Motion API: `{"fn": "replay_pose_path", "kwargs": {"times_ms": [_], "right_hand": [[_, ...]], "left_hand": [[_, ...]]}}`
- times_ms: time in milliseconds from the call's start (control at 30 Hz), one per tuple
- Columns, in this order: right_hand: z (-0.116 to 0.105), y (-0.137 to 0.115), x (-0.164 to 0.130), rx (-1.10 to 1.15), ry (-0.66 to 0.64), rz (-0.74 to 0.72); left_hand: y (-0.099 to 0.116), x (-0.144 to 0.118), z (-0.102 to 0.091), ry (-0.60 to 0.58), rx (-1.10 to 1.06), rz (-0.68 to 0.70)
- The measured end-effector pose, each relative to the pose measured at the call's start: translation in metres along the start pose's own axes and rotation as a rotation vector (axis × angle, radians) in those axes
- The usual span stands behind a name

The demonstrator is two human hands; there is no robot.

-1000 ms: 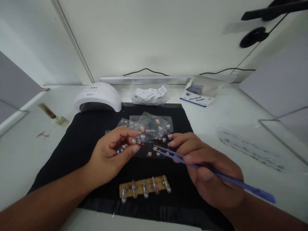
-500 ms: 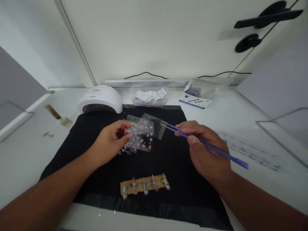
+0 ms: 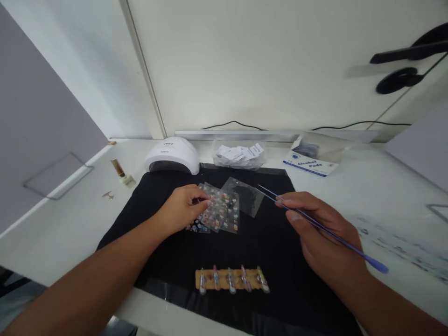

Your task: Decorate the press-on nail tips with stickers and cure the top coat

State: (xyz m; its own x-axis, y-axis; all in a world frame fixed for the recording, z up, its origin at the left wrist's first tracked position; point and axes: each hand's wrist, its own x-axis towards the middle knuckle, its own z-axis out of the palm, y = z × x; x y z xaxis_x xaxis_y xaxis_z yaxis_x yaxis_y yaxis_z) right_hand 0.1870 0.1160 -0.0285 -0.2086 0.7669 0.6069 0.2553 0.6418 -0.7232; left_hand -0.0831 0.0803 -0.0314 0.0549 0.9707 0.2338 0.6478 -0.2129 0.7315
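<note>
My left hand (image 3: 182, 210) pinches the left edge of a stack of clear sticker sheets (image 3: 222, 212) with small coloured decals, lying on a black mat (image 3: 168, 256). One more clear sheet (image 3: 247, 196) lies just right of the stack. My right hand (image 3: 322, 238) holds thin purple tweezers (image 3: 315, 224), their tips raised above the mat and pointing left toward the sheets. Near the mat's front edge sits a wooden strip (image 3: 233, 279) carrying several clear nail tips.
A white nail lamp (image 3: 172, 155) stands at the mat's back left. Behind the mat are a clear bag of paper packets (image 3: 239, 154) and an alcohol pads box (image 3: 311, 161). A small bottle (image 3: 122, 172) lies on the white table at left.
The view has swung left. My left hand gathered the sheets into a tighter stack and set them on the mat. My right hand drew the tweezers back to the right.
</note>
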Motion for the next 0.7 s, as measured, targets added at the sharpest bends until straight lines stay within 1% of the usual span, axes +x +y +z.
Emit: {"fn": "replay_pose_path", "kwargs": {"times_ms": [167,400,567,700], "right_hand": [[-0.002,-0.006,0.002,-0.072,0.000,-0.020],[-0.002,-0.009,0.005,-0.094,0.011,-0.015],[-0.003,-0.008,0.004,-0.116,0.014,0.053],[-0.003,-0.008,0.002,-0.122,0.052,0.138]], "left_hand": [[-0.004,0.002,0.002,-0.055,0.097,0.012],[-0.008,0.006,0.009,-0.116,0.192,-0.017],[-0.012,0.008,0.013,-0.135,0.193,-0.022],[-0.015,0.009,0.014,-0.146,0.183,-0.019]]}}
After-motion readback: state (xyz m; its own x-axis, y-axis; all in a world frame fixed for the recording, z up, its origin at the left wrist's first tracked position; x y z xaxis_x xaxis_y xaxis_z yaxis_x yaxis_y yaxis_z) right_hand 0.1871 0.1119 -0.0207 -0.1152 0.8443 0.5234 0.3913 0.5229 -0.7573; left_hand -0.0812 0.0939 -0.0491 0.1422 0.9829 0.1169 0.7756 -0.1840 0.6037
